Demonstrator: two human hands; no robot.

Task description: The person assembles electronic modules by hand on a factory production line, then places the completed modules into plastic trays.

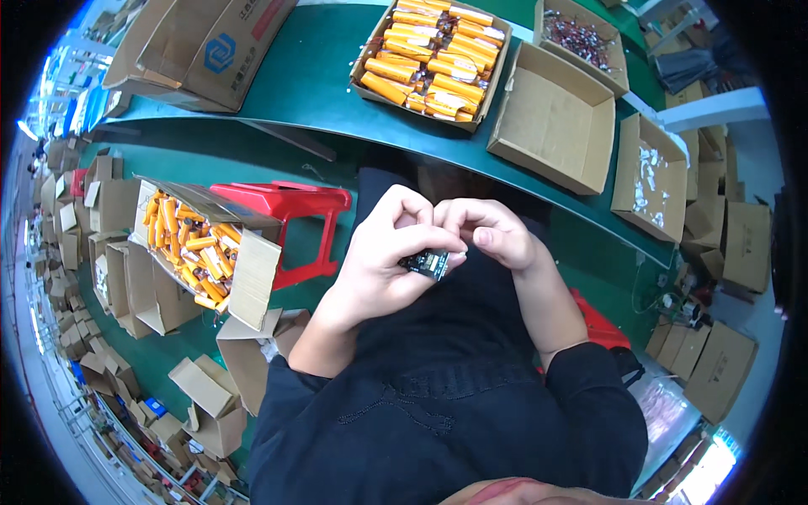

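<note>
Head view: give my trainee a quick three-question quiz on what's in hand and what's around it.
1. True or false: both hands pinch the small dark circuit board together.
2. Which box on the green table holds orange cylinders? A) the far box B) the empty open box C) the box with white bits
3. What carries the open carton of orange cylinders at the person's left?

Key
1. True: left hand and right hand meet on it.
2. A
3. The red plastic stool.

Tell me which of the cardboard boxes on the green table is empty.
The large open box right of the box of orange cylinders: only bare cardboard shows inside, while the neighbouring boxes hold orange cylinders or small parts.
</note>
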